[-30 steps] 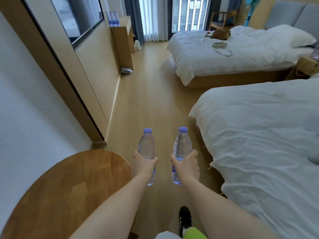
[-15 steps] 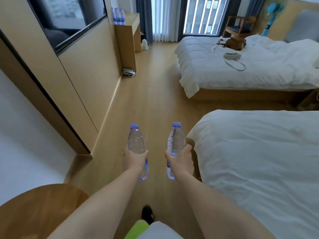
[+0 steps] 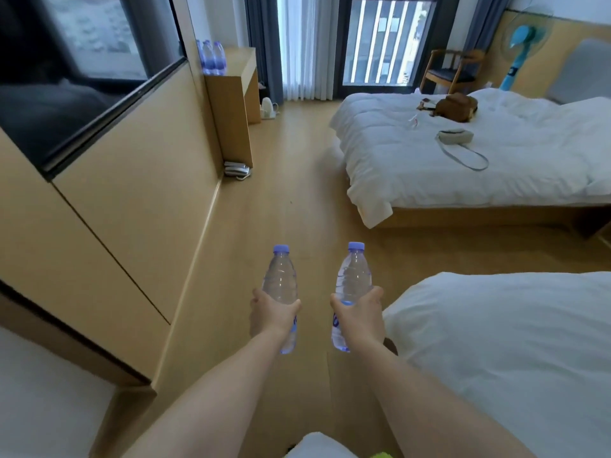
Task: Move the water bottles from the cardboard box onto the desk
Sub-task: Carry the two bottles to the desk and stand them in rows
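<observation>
Since the earlier frame the round wooden table has left the lower-left corner of view, and the worktop (image 3: 243, 62) by the window sits nearer. The left hand (image 3: 272, 314) is curled round the lower body of the left bottle (image 3: 280, 282); the right hand (image 3: 358, 317) grips the right bottle (image 3: 353, 279) likewise. Both bottles are upright, carried above the floor (image 3: 287, 193), well apart from the worktop, where several bottles (image 3: 211, 57) already stand.

Handling: clear thin plastic, apparently full, so moderately heavy and stiff enough while capped. The smooth wall may slip. Grip at mid-body or label band, not the cap. Set each down base-first, beside the standing group.
</observation>
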A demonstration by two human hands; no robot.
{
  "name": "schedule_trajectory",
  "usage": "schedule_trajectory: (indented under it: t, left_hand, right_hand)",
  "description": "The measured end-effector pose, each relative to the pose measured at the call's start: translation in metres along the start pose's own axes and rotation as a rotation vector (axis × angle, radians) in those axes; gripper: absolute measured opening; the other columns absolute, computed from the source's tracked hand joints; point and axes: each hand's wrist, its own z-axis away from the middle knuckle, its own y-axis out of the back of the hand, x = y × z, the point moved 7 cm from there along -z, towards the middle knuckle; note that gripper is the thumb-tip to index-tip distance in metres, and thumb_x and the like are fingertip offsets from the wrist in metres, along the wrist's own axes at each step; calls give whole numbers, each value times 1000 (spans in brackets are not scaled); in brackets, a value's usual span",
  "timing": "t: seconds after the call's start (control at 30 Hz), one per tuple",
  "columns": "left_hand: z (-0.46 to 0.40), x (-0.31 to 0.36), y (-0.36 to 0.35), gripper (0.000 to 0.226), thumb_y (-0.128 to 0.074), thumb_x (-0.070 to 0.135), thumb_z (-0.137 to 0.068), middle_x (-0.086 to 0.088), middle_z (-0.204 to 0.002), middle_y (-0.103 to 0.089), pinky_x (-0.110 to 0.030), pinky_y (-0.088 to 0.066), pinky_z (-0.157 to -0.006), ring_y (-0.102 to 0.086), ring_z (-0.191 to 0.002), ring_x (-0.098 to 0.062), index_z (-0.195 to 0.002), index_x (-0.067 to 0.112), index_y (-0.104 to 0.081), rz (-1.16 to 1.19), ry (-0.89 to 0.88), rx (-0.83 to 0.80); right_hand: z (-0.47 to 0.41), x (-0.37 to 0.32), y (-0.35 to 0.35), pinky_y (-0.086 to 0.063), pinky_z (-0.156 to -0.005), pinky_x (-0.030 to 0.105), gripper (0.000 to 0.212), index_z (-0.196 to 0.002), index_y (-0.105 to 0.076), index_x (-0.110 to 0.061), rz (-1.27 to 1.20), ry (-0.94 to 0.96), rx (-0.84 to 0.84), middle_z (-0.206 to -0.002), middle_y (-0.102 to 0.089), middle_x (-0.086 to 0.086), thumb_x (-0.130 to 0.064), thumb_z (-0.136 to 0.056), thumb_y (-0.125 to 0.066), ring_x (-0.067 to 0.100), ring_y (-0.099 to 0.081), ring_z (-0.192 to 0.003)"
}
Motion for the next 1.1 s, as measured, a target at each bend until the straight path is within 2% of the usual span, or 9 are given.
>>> schedule_trajectory:
  t: [0.13, 0.3, 0.5, 0.63, 0.77, 0.87, 1.1]
  left_hand:
    - [-62, 49, -5, 70, -75, 36, -70, -9, -121, -53, -44, -52, -86, -60, -102, -33, -121, 10, -35, -23, -41, -21]
    - [-144, 92, -16, 70, -76, 38, -71, -10, -120, -54, -45, -52, -86, -60, -101, -33, -121, 9, -35, -23, -24, -10]
    - [-258, 156, -35, 67, -76, 36, -73, -11, -121, -53, -44, -51, -88, -58, -105, -34, -119, 8, -37, -2, 28, 51]
    - [-336, 219, -47, 68, -76, 38, -72, -12, -120, -54, -45, -51, -88, -58, -105, -35, -119, 9, -37, -2, 28, 69]
    - [-409, 279, -54, 70, -77, 39, -72, -11, -121, -54, -45, -51, -88, -59, -105, -34, -122, 9, -37, 33, 20, 85]
    - [-456, 305, -56, 71, -76, 40, -72, -10, -121, -54, -43, -51, -88, -59, -105, -33, -121, 9, -36, 18, 37, 104]
    - [-613, 355, -65, 70, -76, 42, -72, -9, -118, -54, -40, -52, -84, -59, -102, -31, -121, 11, -36, 6, 69, 112]
  right_hand:
    - [-56, -45, -25, -52, -62, 32, 57, -107, -29, -25, 7, 10, 3, -93, -53, -5, -50, -77, -71, 8, -57, -70]
    - [-135, -87, -66, -56, -68, 39, 60, -108, -29, -22, 75, 20, -54, -100, -54, 0, -51, -77, -71, 18, -62, -80]
    - [-256, -144, -120, -55, -71, 40, 62, -113, -32, -18, 150, 69, -121, -111, -56, 4, -52, -78, -71, 24, -62, -89]
    - [-343, -203, -150, -49, -71, 36, 60, -110, -30, -18, 250, 146, -163, -115, -55, 4, -54, -79, -67, 26, -61, -94]
    - [-419, -268, -177, -52, -78, 39, 62, -114, -30, -17, 291, 213, -185, -113, -55, 5, -56, -80, -64, 27, -61, -97]
    - [-460, -301, -198, -54, -81, 43, 64, -117, -30, -17, 271, 234, -202, -113, -55, 5, -56, -80, -65, 27, -62, -97]
    - [-580, -364, -280, -55, -83, 44, 68, -124, -28, -16, 271, 191, -210, -116, -54, 6, -55, -82, -65, 26, -62, -96]
